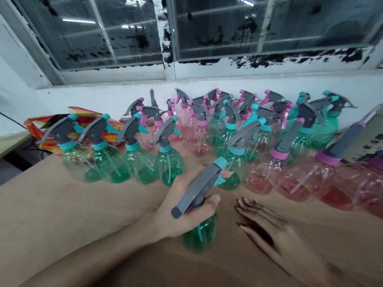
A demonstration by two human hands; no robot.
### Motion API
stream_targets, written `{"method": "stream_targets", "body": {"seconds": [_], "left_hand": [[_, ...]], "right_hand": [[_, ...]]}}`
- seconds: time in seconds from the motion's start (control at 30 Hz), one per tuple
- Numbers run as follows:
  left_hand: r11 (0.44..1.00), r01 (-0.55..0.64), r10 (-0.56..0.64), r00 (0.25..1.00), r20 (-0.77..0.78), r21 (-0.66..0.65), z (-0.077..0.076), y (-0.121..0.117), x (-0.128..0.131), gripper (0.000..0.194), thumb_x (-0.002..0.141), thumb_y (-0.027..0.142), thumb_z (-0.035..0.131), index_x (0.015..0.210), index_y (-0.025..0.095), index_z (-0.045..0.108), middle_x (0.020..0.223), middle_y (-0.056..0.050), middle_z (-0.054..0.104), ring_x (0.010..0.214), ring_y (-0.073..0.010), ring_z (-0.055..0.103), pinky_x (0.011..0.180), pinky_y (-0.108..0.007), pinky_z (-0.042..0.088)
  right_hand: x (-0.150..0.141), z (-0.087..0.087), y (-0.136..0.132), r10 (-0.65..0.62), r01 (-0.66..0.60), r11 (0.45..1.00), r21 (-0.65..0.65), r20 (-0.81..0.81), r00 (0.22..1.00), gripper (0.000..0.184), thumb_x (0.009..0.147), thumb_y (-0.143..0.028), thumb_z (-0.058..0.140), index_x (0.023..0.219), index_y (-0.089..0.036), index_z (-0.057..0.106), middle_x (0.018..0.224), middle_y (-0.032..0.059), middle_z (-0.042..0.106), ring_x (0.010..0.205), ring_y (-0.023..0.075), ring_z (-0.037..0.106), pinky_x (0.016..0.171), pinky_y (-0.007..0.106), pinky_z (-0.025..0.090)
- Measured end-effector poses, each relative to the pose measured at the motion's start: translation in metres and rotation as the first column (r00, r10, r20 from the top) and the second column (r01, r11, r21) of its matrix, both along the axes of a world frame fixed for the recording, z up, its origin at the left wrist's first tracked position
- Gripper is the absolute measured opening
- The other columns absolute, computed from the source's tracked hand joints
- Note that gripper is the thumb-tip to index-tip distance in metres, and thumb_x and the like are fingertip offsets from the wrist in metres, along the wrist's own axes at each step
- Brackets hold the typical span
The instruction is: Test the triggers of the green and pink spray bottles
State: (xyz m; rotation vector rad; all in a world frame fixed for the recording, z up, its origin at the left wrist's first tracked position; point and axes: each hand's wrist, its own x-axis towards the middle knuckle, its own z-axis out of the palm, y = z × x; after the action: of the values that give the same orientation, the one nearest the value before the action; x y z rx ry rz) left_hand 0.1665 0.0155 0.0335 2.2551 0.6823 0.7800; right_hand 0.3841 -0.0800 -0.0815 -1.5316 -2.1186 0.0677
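The left hand [168, 210] grips a bottle [199, 238] round its neck, in front of the others on the table [128, 249]; holding it upright, with fingers off the trigger [220, 181], should avoid a squirt. The right hand [274, 233] is beside it, fingers loosely spread, gripping nothing. Green bottles [142, 168] at left and pink bottles [259, 176] at right hold shallow liquid [337, 197].

Head view close above the table [85, 205], forward and down
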Motion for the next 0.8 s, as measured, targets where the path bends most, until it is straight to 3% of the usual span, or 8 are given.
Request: {"method": "stream_targets", "body": {"seconds": [0.3, 0.4, 0.53, 0.67, 0.8], "left_hand": [[0.995, -0.062, 0.064, 0.998, -0.022, 0.081, -0.002, -0.002, -0.001, 0.032, 0.078, 0.03, 0.05, 0.108, 0.023, 0.057, 0.063, 0.002, 0.052, 0.051, -0.0145, 0.046, 0.051, -0.028, 0.043], [0.994, -0.083, 0.084, 0.996, -0.003, 0.066, -0.002, -0.003, -0.002, 0.032, 0.078, 0.031, 0.051, 0.109, 0.024, 0.054, 0.063, 0.003, 0.051, 0.051, -0.0141, 0.046, 0.051, -0.028, 0.043], [0.996, -0.085, 0.085, 0.996, 0.013, 0.02, -0.003, -0.006, 0.0, 0.026, 0.081, 0.037, 0.053, 0.101, 0.022, 0.052, 0.066, 0.003, 0.054, 0.057, -0.0148, 0.052, 0.057, -0.029, 0.046], [0.996, -0.089, 0.089, 0.996, 0.02, -0.006, -0.005, -0.008, -0.001, 0.045, 0.076, 0.047, 0.06, 0.11, 0.02, 0.046, 0.086, -0.003, 0.063, 0.076, -0.0196, 0.061, 0.07, -0.034, 0.049], [0.996, -0.093, 0.093, 0.996, 0.01, 0.007, -0.009, -0.011, -0.021, 0.063, 0.076, 0.048, 0.062, 0.126, 0.021, 0.036, 0.118, -0.01, 0.055, 0.106, -0.0256, 0.054, 0.09, -0.045, 0.043]], "right_hand": [[-0.003, 0.006, -0.004, -0.037, 0.037, 0.999, -0.034, 0.012, 0.999, 0.041, 0.088, -0.037, 0.045, 0.126, -0.023, 0.047, 0.129, 0.0043, 0.055, 0.12, 0.0198, 0.047, 0.098, 0.039, 0.043], [-0.013, 0.017, -0.009, -0.067, 0.067, 0.997, -0.025, -0.015, 0.998, 0.044, 0.086, -0.043, 0.047, 0.126, -0.024, 0.046, 0.125, 0.0051, 0.057, 0.113, 0.021, 0.054, 0.093, 0.038, 0.047], [-0.05, 0.04, -0.013, -0.128, 0.13, 0.991, 0.022, -0.067, 0.989, 0.06, 0.077, -0.057, 0.052, 0.125, -0.022, 0.043, 0.116, 0.0091, 0.062, 0.097, 0.026, 0.062, 0.074, 0.04, 0.054], [-0.093, 0.053, -0.005, -0.207, 0.213, 0.967, 0.137, -0.057, 0.977, 0.07, 0.071, -0.068, 0.048, 0.119, -0.016, 0.047, 0.107, 0.016, 0.063, 0.095, 0.0316, 0.061, 0.062, 0.04, 0.054], [-0.108, 0.055, 0.006, -0.305, 0.303, 0.937, 0.176, -0.013, 0.952, 0.064, 0.074, -0.068, 0.044, 0.112, -0.016, 0.049, 0.095, 0.014, 0.064, 0.085, 0.0307, 0.064, 0.054, 0.038, 0.053]]}}
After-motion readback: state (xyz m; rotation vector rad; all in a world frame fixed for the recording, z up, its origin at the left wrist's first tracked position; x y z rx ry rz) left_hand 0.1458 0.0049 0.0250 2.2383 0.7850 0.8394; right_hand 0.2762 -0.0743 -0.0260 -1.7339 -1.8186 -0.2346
